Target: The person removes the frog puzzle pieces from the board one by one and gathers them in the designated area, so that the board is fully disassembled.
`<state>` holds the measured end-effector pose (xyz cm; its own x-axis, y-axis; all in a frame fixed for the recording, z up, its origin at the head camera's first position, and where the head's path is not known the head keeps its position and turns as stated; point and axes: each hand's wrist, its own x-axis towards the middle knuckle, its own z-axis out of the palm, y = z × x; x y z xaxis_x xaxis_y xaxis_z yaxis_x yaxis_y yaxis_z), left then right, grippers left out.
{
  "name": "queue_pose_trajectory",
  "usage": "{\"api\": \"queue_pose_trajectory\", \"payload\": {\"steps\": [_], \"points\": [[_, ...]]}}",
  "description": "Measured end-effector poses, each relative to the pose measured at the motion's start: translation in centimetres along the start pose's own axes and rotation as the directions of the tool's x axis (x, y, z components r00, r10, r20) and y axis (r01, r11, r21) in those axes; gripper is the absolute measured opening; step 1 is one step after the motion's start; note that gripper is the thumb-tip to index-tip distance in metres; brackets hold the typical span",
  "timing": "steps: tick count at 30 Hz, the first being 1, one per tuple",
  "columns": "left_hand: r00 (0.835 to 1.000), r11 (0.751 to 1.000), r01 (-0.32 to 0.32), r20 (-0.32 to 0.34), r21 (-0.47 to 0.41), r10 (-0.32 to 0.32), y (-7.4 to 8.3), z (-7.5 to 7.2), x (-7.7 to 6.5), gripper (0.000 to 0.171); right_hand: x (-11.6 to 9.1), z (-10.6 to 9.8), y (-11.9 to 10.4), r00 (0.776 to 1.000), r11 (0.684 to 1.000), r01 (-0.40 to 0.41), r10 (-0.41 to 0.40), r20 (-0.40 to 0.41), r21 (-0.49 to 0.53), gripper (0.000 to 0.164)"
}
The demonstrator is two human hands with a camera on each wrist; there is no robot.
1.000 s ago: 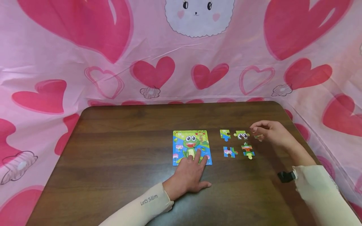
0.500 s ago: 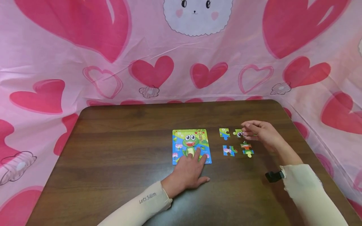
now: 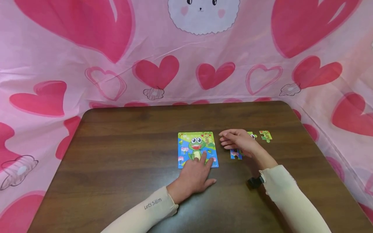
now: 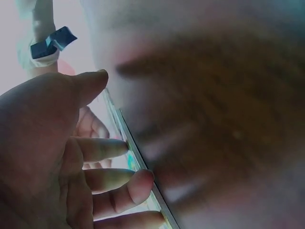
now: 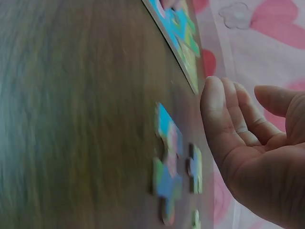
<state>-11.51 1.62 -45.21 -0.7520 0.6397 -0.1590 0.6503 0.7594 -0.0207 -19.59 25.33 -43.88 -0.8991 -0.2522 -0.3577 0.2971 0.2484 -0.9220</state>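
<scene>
A square frog puzzle board (image 3: pixel 184 142), blue and green, lies flat on the table. My left hand (image 3: pixel 193 178) rests on its lower right part with fingers spread and thumb out to the side. In the left wrist view, the left fingertips reach the board's edge (image 4: pixel 143 164). My right hand (image 3: pixel 240 140) is right of the board, over the loose jigsaw pieces, its fingers loosely bent. The right wrist view shows the thumb apart from the fingers and nothing between them. A lotus piece (image 3: pixel 235 154) and an eyes piece (image 3: pixel 252 134) show partly around the right hand; other pieces are hidden behind it.
A tree piece (image 3: pixel 265 136) lies farthest right among the loose pieces. The brown wooden table (image 3: pixel 131 145) ends at the back against a pink cloth (image 3: pixel 186 81) printed with hearts. A black wrist strap (image 3: pixel 255 182) sits at the right sleeve.
My right hand has moved left from the tree piece, which now lies in sight, across the eyes piece toward the board. My left hand has stayed on the board.
</scene>
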Motion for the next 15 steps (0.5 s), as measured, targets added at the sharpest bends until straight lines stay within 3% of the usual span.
{"api": "queue_pose_trajectory", "payload": {"steps": [5,15], "points": [[1.0,1.0,-0.004,-0.029,0.01,0.005,0.0,0.0,-0.1,0.078,0.8,1.2,0.0,1.0,1.0,-0.013,0.013,0.022,-0.002,0.043],[0.999,0.998,-0.003,0.053,-0.062,0.006,0.0,-0.6,0.0,0.08,1.4,2.4,0.3,0.999,0.999,-0.04,0.04,0.029,0.001,0.041]]}}
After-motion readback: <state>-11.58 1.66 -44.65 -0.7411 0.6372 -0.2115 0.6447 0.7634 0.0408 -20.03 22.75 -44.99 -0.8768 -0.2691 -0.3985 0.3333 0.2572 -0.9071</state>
